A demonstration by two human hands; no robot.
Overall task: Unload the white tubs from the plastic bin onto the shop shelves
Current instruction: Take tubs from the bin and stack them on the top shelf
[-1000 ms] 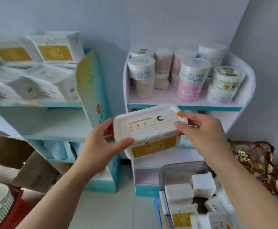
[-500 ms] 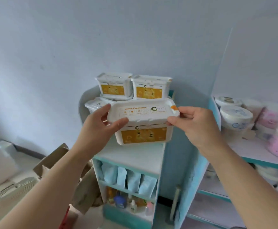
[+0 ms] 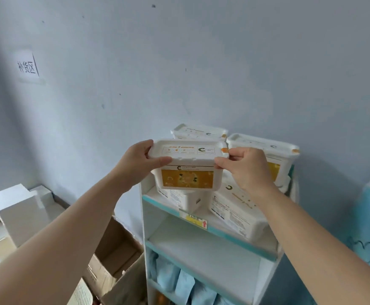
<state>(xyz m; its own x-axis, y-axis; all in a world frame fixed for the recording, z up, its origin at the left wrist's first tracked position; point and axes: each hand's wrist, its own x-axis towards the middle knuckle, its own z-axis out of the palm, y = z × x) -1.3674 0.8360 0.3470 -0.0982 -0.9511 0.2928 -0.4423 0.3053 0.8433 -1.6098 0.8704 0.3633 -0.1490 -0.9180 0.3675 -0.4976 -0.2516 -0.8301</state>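
In the head view, the left hand (image 3: 135,164) and right hand (image 3: 245,170) grip the held white tub (image 3: 187,166) by the two ends of its lid, thumbs in front and fingers curled over the rim. Its lid is closed, so its contents are hidden. It sits between the fingers, over a lower tub (image 3: 179,200) on the top shelf (image 3: 157,202); I cannot tell if they touch. Behind the right fingers stand more stacked tubs (image 3: 263,146). Blue packets (image 3: 186,287) fill a low shelf. An open cardboard box (image 3: 118,256) sits below the left fingers, and a paper sign (image 3: 26,67) is on the wall (image 3: 179,62).
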